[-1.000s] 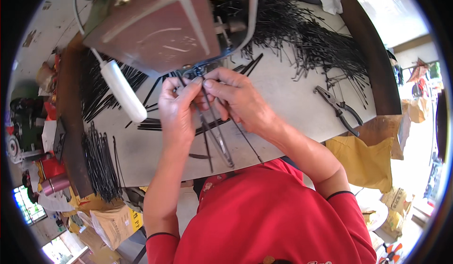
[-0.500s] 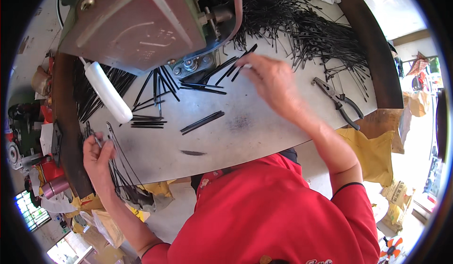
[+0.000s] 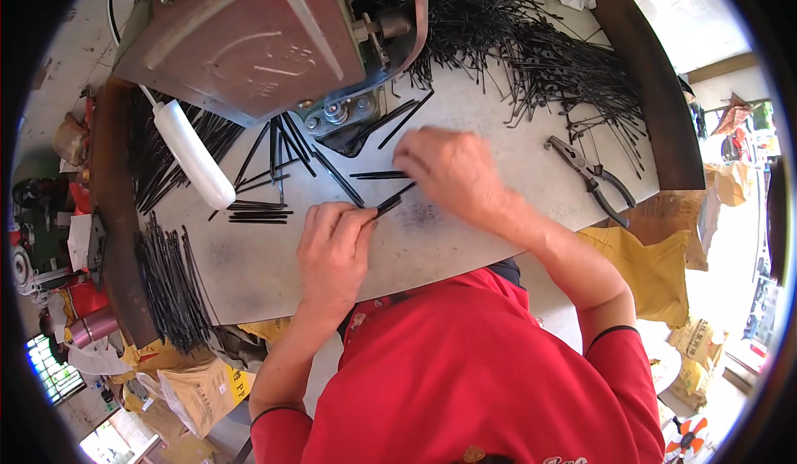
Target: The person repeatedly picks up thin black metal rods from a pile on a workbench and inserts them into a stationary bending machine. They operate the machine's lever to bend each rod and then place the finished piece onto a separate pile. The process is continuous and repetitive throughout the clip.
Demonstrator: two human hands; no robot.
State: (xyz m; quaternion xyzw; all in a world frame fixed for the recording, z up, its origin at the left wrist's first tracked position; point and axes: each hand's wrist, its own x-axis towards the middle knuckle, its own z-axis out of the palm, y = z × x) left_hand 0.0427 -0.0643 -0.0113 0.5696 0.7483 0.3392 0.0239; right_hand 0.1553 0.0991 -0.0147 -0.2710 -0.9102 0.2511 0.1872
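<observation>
My left hand (image 3: 336, 244) is at the middle of the metal table, its thumb and fingers closed on a few short black rods (image 3: 388, 205) whose right ends stick out. Just right of it, my right hand (image 3: 455, 169) is slightly blurred, fingers curled together; whatever they hold is hidden. Another pair of black rods (image 3: 375, 175) lies against its fingertips. More black rods (image 3: 286, 144) are scattered in front of the machine (image 3: 249, 45), which has a white handle (image 3: 193, 157). A small stack of black rods (image 3: 259, 212) lies left of my left hand.
A bundle of longer black rods (image 3: 173, 285) lies at the table's left edge. A big tangled heap of thin black rods (image 3: 531, 49) covers the back right. Pliers (image 3: 589, 178) with dark handles lie to the right. Dark raised borders (image 3: 672, 107) edge the table.
My left hand has left the bundle at the left edge and moved right, onto the short rods. My right hand has come nearer and slightly left. Some rods by the machine have shifted.
</observation>
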